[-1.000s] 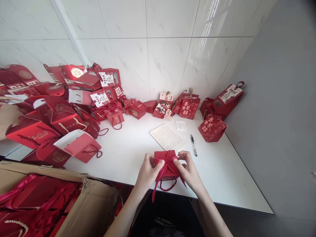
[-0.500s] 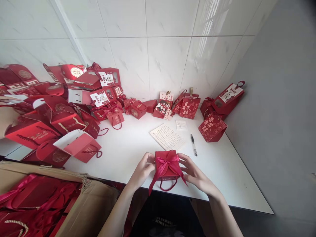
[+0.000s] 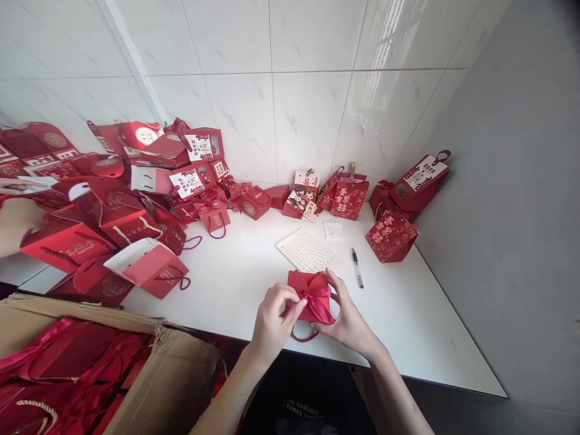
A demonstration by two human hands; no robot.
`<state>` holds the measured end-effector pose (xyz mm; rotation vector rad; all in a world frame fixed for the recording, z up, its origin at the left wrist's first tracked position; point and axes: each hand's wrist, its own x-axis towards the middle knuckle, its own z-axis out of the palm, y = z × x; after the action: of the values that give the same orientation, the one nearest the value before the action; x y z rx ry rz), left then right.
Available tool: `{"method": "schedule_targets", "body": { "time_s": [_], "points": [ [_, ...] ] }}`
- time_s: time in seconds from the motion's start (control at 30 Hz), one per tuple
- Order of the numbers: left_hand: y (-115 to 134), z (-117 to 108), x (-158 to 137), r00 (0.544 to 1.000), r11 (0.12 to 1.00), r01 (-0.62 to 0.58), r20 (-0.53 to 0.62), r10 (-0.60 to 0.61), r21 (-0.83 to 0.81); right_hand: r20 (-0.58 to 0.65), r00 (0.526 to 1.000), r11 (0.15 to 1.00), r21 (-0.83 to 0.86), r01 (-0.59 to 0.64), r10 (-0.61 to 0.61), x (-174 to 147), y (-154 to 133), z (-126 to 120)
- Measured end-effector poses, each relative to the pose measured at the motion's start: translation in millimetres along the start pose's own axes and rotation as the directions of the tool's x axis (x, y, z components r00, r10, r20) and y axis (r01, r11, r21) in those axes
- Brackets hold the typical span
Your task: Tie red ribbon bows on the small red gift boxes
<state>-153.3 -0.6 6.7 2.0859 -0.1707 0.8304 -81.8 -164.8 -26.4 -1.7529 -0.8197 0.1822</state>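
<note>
A small red gift box (image 3: 299,279) sits at the front edge of the white table, its flaps folded shut on top. Across it lies a dark pink ribbon bow (image 3: 319,297), and a red cord handle (image 3: 306,337) hangs toward me. My left hand (image 3: 280,308) pinches the ribbon near the bow's knot with thumb and forefinger. Around the box's right side curls my right hand (image 3: 342,317), thumb at the front and fingers at the back, gripping it. The left end of the bow is partly hidden behind my left hand.
Behind the box lie a handwritten sheet (image 3: 304,249), a small slip (image 3: 334,231) and a pen (image 3: 357,269). Red gift boxes (image 3: 156,269) crowd the left; others (image 3: 392,235) line the wall. A cardboard carton (image 3: 167,380) stands at lower left. Another person's hand (image 3: 16,186) shows far left.
My left hand has moved from the box's left side onto the ribbon and pinches it. My right hand has closed in around the box's right side. The ribbon tails have shifted.
</note>
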Motion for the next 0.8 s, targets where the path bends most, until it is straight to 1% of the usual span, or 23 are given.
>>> {"method": "schedule_targets", "body": {
  "time_s": [0.03,0.07,0.13,0.2,0.3,0.43,0.6,0.67,0.7,0.73,0.77,0.8],
  "points": [
    [3.5,0.5,-0.4,0.993,0.992,-0.121,-0.008,0.122,0.037,-0.036,0.999,0.999,-0.018,0.038,-0.038,0.2,-1.8,0.8],
    [6.9,1.1,-0.7,0.972,0.968,-0.235,-0.007,0.236,0.084,-0.068,0.995,0.997,-0.03,0.069,-0.071,0.3,-4.1,1.1],
    [12.8,1.9,-1.0,0.914,0.9,-0.399,0.004,0.405,0.174,-0.109,0.987,0.993,-0.041,0.112,-0.116,0.1,-9.7,0.5],
    [17.0,1.9,-0.8,0.876,0.853,-0.471,0.002,0.483,0.225,-0.127,0.982,0.989,-0.043,0.138,-0.143,-0.9,-15.3,-1.3],
    [20.5,-0.2,0.3,0.854,0.831,-0.504,-0.006,0.519,0.237,-0.134,0.977,0.986,-0.051,0.158,-0.163,-2.7,-21.1,-4.6],
    [22.2,-2.6,1.1,0.855,0.832,-0.508,0.017,0.518,0.223,-0.144,0.973,0.983,-0.078,0.169,-0.178,-4.0,-23.8,-7.0],
    [21.8,-0.4,-2.0,0.861,0.84,-0.504,0.042,0.507,0.199,-0.151,0.972,0.98,-0.11,0.166,-0.181,-6.8,-25.2,-9.2],
    [21.0,-1.6,-2.8,0.878,0.864,-0.477,0.055,0.475,0.162,-0.149,0.973,0.979,-0.127,0.159,-0.177,-9.0,-26.7,-11.6],
    [20.3,-3.6,-2.1,0.901,0.89,-0.433,0.065,0.429,0.141,-0.145,0.975,0.98,-0.133,0.151,-0.17,-10.2,-27.8,-13.2],
    [19.3,-6.7,-0.5,0.932,0.925,-0.362,0.085,0.354,0.119,-0.136,0.978,0.981,-0.132,0.142,-0.16,-11.3,-29.1,-14.9],
    [17.9,-10.7,2.2,0.96,0.961,-0.262,0.128,0.249,0.093,-0.123,0.982,0.984,-0.123,0.131,-0.146,-12.2,-30.5,-16.6],
    [16.0,-15.4,6.0,0.971,0.989,-0.137,0.203,0.123,0.059,-0.108,0.985,0.987,-0.105,0.122,-0.133,-12.9,-32.0,-18.3]
  ]
}}
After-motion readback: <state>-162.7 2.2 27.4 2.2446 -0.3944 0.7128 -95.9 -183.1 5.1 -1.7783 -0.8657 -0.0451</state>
